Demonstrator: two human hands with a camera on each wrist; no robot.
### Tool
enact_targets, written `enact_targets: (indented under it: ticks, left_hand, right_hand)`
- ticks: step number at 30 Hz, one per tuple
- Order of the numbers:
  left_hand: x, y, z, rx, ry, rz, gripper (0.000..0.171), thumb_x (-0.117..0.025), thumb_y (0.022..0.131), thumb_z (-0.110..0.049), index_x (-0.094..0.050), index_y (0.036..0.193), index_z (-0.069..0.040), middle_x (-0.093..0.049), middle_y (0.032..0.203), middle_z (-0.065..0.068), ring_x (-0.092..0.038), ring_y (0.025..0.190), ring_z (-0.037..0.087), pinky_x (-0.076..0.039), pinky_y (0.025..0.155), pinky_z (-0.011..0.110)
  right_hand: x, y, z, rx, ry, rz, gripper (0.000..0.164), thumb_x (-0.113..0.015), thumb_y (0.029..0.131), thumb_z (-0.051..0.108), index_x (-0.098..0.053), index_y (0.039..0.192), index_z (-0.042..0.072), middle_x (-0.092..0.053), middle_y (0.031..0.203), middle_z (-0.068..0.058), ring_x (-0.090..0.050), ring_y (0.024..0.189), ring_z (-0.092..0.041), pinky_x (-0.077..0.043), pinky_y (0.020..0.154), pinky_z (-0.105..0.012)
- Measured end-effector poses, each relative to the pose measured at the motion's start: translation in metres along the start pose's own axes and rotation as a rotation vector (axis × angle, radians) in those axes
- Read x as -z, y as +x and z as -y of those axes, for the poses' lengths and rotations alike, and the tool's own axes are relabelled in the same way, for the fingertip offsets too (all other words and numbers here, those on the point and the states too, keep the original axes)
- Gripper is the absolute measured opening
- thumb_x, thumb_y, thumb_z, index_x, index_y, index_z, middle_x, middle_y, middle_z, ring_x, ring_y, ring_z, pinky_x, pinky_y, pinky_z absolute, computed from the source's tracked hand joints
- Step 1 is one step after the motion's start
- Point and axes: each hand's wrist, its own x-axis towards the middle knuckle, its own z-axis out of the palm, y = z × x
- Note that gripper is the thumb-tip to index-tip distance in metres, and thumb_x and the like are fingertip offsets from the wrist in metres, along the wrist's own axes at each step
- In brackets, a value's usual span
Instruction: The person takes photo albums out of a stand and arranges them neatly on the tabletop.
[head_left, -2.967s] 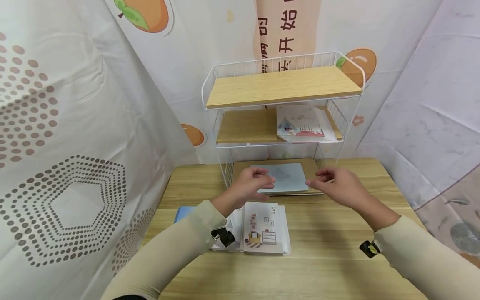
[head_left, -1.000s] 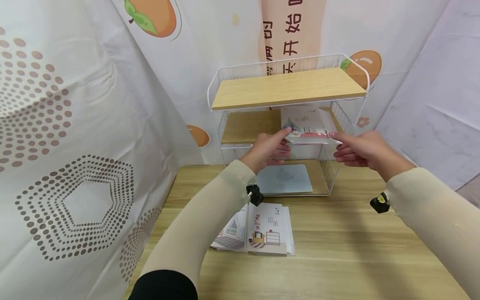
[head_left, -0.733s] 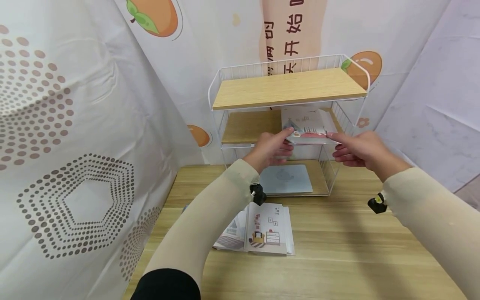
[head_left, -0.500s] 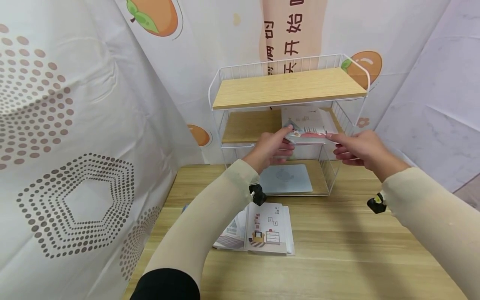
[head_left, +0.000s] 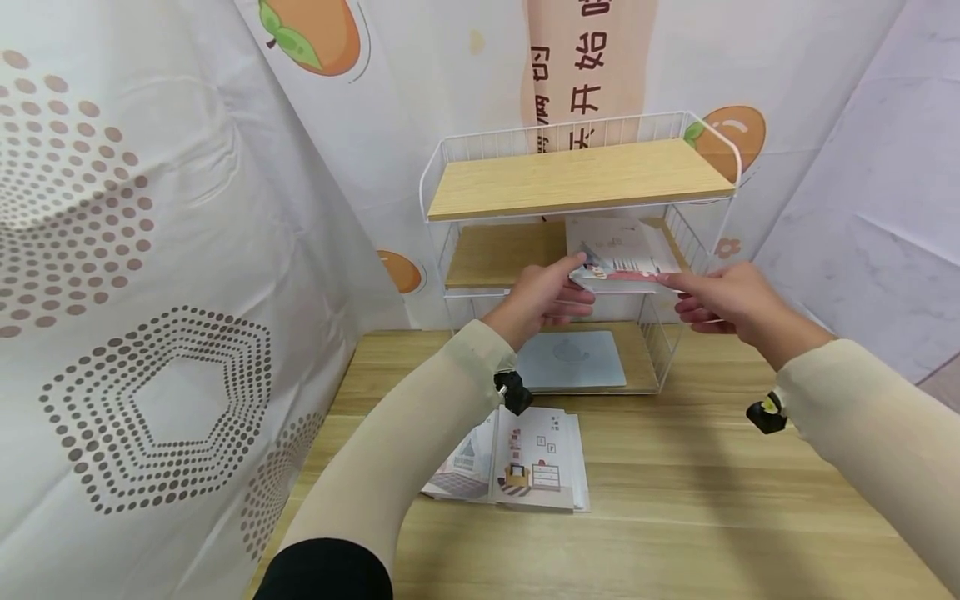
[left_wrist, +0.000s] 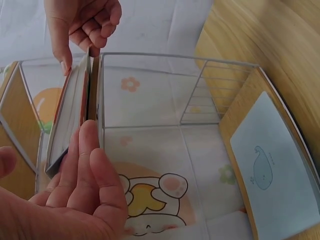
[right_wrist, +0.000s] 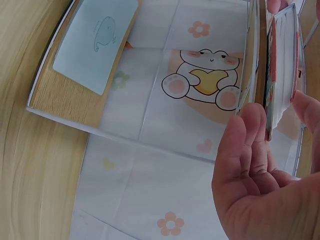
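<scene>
A short stack of notebooks (head_left: 618, 242) with pale illustrated covers lies on the right half of the rack's middle shelf (head_left: 495, 254), its front edge sticking out past the shelf. My left hand (head_left: 542, 302) grips the front left corner, thumb on the cover and fingers underneath. At the front right corner my right hand (head_left: 723, 304) pinches the stack the same way. White page edges of the notebooks (left_wrist: 70, 112) face the left wrist view, between both hands. In the right wrist view, the right thumb and fingers (right_wrist: 252, 145) sit on opposite sides of the stack.
The white wire rack (head_left: 450, 147) has three wooden shelves. A light blue notebook (head_left: 573, 360) with a whale drawing lies on the bottom shelf. Several pale notebooks (head_left: 534, 458) lie on the table (head_left: 675, 533) in front, partly behind my left sleeve. Printed cloth (head_left: 375, 167) hangs behind.
Both hands have risen from in front of the bottom shelf to the middle one and taken hold of the notebook stack. In the last half second the stack has shifted slightly toward me.
</scene>
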Motion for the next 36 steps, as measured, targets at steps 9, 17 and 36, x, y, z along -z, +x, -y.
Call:
enact_targets:
  ticks: [9,17,36]
  left_hand:
    - [-0.003,-0.01,0.007,-0.028,-0.009,0.046,0.051,-0.064,0.098,-0.055,-0.073,0.103,-0.005,-0.081,0.1,0.008,-0.077,0.103,0.027,-0.053,0.06,0.025]
    - [-0.006,-0.013,0.009,-0.055,0.041,0.045,0.044,-0.064,0.1,-0.049,-0.075,0.103,-0.007,-0.08,0.104,0.011,-0.077,0.102,0.028,-0.056,0.064,0.028]
    - [-0.011,0.011,0.013,-0.024,-0.068,0.068,0.029,-0.072,0.097,-0.038,-0.072,0.097,-0.009,-0.08,0.091,0.012,-0.079,0.093,0.024,-0.057,0.1,0.046]
  right_hand:
    - [0.005,-0.009,-0.006,0.015,-0.044,0.04,0.084,-0.071,0.091,0.06,-0.056,0.133,-0.011,-0.075,0.082,0.008,-0.072,0.074,-0.005,-0.064,0.072,-0.029]
    - [0.008,-0.012,-0.006,0.009,-0.043,0.051,0.095,-0.067,0.091,0.065,-0.046,0.142,-0.012,-0.075,0.086,0.007,-0.073,0.078,-0.005,-0.065,0.075,-0.032]
    - [-0.005,0.005,-0.003,-0.04,0.152,0.06,0.069,-0.074,0.091,0.055,-0.056,0.125,-0.002,-0.07,0.083,0.007,-0.069,0.074,-0.005,-0.064,0.076,-0.028]
